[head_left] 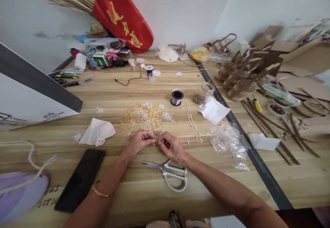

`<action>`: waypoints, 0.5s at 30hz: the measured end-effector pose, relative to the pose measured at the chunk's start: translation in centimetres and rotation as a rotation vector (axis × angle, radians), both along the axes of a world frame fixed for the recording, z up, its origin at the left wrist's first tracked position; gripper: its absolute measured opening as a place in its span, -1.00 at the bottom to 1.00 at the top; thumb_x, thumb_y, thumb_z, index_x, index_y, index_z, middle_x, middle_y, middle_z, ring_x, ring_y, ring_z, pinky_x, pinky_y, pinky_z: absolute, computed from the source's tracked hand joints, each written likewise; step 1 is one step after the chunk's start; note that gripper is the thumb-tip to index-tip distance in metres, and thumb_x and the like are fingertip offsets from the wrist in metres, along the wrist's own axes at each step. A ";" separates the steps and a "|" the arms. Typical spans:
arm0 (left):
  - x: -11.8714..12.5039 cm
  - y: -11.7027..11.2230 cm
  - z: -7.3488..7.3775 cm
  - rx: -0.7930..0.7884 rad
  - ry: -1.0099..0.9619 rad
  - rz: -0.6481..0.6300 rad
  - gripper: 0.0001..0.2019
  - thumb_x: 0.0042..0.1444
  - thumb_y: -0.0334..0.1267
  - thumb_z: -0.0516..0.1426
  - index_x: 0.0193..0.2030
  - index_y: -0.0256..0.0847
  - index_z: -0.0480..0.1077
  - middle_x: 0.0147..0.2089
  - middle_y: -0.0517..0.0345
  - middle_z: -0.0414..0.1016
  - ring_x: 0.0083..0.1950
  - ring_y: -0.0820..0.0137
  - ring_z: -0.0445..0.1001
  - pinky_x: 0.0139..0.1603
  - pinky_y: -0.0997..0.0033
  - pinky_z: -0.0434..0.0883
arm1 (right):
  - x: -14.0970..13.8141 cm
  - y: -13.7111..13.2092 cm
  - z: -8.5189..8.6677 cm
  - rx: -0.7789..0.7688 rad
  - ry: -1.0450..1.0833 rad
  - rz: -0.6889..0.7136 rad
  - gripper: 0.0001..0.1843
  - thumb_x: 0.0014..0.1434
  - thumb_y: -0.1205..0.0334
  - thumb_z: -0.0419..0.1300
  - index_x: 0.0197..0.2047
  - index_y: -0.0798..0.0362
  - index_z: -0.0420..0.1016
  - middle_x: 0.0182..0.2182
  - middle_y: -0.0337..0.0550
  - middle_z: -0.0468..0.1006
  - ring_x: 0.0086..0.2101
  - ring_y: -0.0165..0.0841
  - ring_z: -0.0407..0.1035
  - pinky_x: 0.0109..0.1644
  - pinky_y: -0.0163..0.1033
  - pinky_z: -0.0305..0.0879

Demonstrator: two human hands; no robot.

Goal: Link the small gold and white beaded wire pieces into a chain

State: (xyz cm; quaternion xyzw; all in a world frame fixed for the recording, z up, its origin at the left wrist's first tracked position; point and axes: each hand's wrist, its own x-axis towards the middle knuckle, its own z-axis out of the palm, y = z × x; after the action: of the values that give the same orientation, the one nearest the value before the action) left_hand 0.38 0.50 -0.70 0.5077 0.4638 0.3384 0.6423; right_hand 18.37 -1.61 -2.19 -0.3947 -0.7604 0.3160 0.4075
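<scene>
My left hand and my right hand meet fingertip to fingertip over the wooden table, both pinched closed. Whatever sits between the fingertips is too small to name. Just beyond them spreads a pile of gold and silver beads. A thin beaded chain lies right of the pile, and a short strand end shows beside my right hand. Scissors with pale handles rest on the table below my right hand, blades pointing left.
A black phone and white paper lie left. Behind the beads stands a wire spool, near a clear jar. Plastic bags, small woven baskets and brown strips occupy the right. A white box stands left.
</scene>
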 end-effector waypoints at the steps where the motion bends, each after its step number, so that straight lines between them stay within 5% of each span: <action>1: 0.0 0.0 0.1 -0.001 0.000 0.002 -0.79 -0.19 -0.25 0.31 -0.44 -0.34 0.45 -0.55 0.19 0.49 -0.51 0.49 0.45 -0.40 0.50 0.41 | 0.0 0.0 0.0 0.001 0.000 0.001 -0.91 0.20 0.30 0.07 -0.35 0.08 0.33 -0.49 -0.23 0.34 -0.52 -0.47 0.20 -0.49 -0.37 0.14; 15: 0.0 0.0 0.0 -0.019 -0.019 0.001 -0.79 -0.19 -0.26 0.32 -0.43 -0.35 0.46 -0.55 0.18 0.49 -0.50 0.50 0.44 -0.39 0.52 0.40 | 0.0 0.0 0.0 -0.003 0.005 0.001 -0.91 0.19 0.31 0.07 -0.36 0.09 0.33 -0.49 -0.24 0.34 -0.52 -0.48 0.20 -0.49 -0.38 0.13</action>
State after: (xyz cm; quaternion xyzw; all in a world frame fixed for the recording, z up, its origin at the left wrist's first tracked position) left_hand 0.41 0.46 -0.71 0.4982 0.4611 0.3389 0.6514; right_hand 18.39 -1.62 -2.21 -0.3941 -0.7592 0.3185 0.4085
